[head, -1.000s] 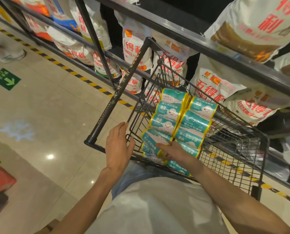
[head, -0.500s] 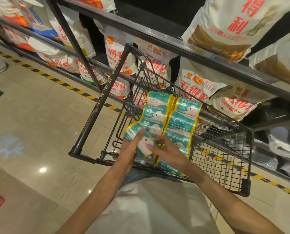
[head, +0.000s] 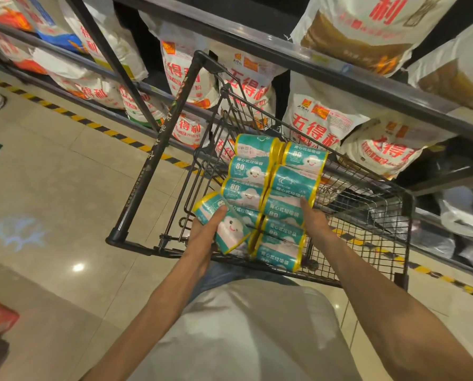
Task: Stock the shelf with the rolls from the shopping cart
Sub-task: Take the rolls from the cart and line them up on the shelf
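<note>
Several teal rolls with yellow ends lie in two rows in the black wire shopping cart (head: pixel 367 215). My left hand (head: pixel 202 232) grips one roll (head: pixel 227 224) from below, thumb across its top, and holds it tilted above the cart's near left side. My right hand (head: pixel 312 215) lies with its fingers on a roll (head: pixel 282 207) in the right row; whether it grips that roll I cannot tell. The dark metal shelf (head: pixel 326 67) runs behind the cart.
White sacks (head: pixel 320 125) with red print fill the shelf's levels right behind the cart. A dark upright post (head: pixel 111 59) stands left of the cart. Tiled floor (head: pixel 51 174) with a yellow-black strip along the shelf base lies to the left.
My left hand left the cart's rim, took hold of a roll and lifted it. My right hand moved off that roll onto the right row.
</note>
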